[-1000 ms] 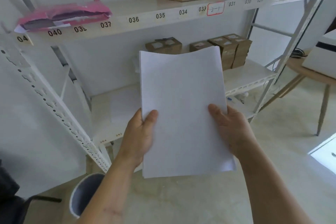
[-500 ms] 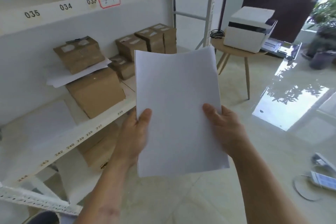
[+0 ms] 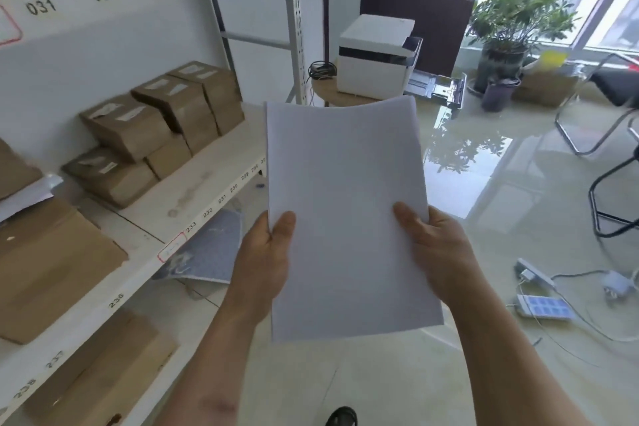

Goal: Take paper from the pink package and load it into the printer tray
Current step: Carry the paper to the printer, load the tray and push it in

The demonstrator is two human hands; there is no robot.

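A stack of white paper [image 3: 345, 211] is held upright in front of me by both hands. My left hand [image 3: 266, 259] grips its left edge with the thumb on top. My right hand [image 3: 435, 252] grips its right edge the same way. Beyond the paper's top edge stands a white printer [image 3: 375, 55] on a small round wooden table [image 3: 332, 98]. The printer's tray [image 3: 439, 86] is pulled out to its right and open. The pink package is out of view.
A white numbered shelf rack [image 3: 193, 183] with brown cardboard boxes [image 3: 179, 107] runs along my left. A potted plant [image 3: 515, 21] and a black chair [image 3: 608, 135] stand at the right. Chargers and cables [image 3: 543, 301] lie on the glossy floor.
The view has swung right, away from the shelf with the pink package. The printer has come into view and nearer. Both hands keep the same grip on the paper.
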